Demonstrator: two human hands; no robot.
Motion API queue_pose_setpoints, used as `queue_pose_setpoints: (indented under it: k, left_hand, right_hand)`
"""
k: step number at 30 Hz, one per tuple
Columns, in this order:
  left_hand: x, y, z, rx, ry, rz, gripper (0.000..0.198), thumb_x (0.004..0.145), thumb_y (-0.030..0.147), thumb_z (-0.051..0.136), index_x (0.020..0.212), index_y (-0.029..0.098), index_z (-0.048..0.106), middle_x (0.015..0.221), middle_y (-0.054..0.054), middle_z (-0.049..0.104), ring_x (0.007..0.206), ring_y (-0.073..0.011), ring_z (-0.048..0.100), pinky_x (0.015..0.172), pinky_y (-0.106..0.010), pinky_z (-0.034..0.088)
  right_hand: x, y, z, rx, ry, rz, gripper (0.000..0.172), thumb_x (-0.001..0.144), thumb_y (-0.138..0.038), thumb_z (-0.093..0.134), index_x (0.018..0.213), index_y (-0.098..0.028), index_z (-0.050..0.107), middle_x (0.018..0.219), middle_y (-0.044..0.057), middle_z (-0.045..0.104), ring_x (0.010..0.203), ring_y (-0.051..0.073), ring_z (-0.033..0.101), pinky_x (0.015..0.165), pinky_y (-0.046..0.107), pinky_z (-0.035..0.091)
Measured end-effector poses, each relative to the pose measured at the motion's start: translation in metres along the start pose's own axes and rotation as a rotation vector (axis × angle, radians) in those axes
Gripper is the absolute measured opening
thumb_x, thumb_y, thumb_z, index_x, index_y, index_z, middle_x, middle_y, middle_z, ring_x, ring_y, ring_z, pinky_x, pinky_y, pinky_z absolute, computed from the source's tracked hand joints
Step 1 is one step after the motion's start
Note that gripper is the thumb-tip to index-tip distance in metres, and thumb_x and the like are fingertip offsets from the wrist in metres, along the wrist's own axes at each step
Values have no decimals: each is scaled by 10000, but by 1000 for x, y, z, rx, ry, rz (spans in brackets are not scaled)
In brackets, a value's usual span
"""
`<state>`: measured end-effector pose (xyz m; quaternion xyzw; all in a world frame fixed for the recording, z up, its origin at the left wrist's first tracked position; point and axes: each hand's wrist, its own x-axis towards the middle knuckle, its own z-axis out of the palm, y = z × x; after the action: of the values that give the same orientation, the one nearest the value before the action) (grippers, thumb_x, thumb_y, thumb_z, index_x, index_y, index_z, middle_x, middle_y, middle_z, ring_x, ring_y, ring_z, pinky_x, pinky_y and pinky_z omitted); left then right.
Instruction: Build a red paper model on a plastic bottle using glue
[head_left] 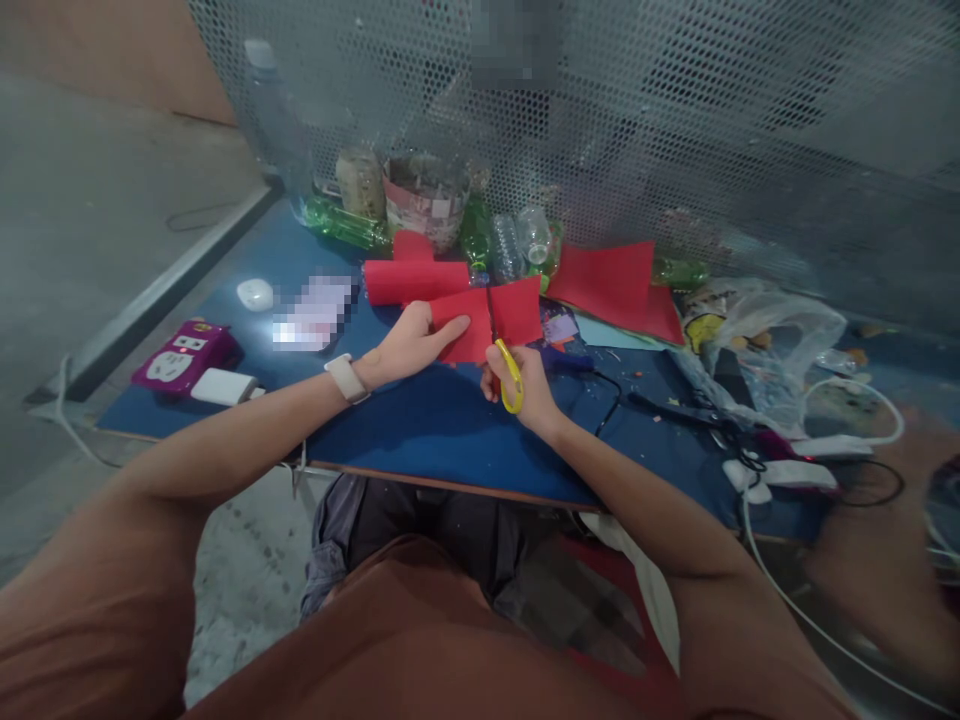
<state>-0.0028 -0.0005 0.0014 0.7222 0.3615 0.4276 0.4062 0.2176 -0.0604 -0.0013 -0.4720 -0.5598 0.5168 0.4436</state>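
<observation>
We've got the red sheet [519,308] mid blue table [442,430], part cut, we'd judge; can't tell if the R side's free. L hand [411,345] pinches its L part, thumb on top; R hand [531,388] is curled round yellow scissors [511,378], blades at the sheet. Red roll [416,283] far L, other red sheets [604,275] far R, both out of hand.

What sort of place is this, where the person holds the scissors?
Perhaps a makeshift craft corner, though I cannot be sure: yellow-handled scissors and red paper are in use at a blue table.
</observation>
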Motion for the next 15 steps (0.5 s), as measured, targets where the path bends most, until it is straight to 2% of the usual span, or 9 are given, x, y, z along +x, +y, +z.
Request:
queue_pose_setpoints:
  k: [5,9,12,15]
  left_hand:
    - [0,6,-1,46,-3,66,522,1126,591,692,762,229,602,699,-51,686,644,-180,586,616,-350,474]
    - [-1,3,-2,37,-54,43,521,1171,573,629,794,215,640,723,-65,717,653,-193,628,642,-366,492]
    - [0,-2,-1,53,-19,33,505,1160,552,670,788,214,618,719,-51,681,648,-184,598,621,-356,475]
    - [1,-6,0,56,14,43,477,1143,519,690,787,213,608,716,-42,669,652,-171,574,613,-339,472]
  right_hand:
    - [0,-4,-1,-32,-14,-2,864,780,-1024,897,624,-252,542,496,-5,572,437,100,525,457,240,408]
    - [-1,-7,2,-27,32,6,861,712,-1023,937,643,-254,556,486,-28,532,429,99,503,431,235,375]
    - [0,-7,3,-10,51,22,870,633,-1024,977,641,-250,580,466,-33,522,391,98,485,395,241,338]
    - [1,-5,2,-7,48,23,872,614,-1004,1005,600,-249,569,456,-22,533,374,97,486,386,248,357]
